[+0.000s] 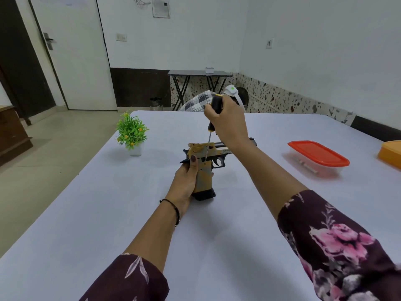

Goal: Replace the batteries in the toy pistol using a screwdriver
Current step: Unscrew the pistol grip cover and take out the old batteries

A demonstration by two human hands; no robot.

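Observation:
A yellow and black toy pistol [204, 170] lies on its side in the middle of the white table [108, 213], grip toward me and barrel to the right. My left hand [184, 183] is closed around its grip, thumb on top. My right hand [227, 120] is raised above the pistol and clasps the black handle of a screwdriver [213, 118]. The thin shaft points down and its tip touches the pistol's body just above the grip, near the trigger. My right forearm hides part of the barrel.
A small green potted plant [132, 133] stands to the left of the pistol. A clear box with an orange lid [316, 157] sits to the right, an orange container [390, 153] at the right edge. Another person sits behind the table's far edge.

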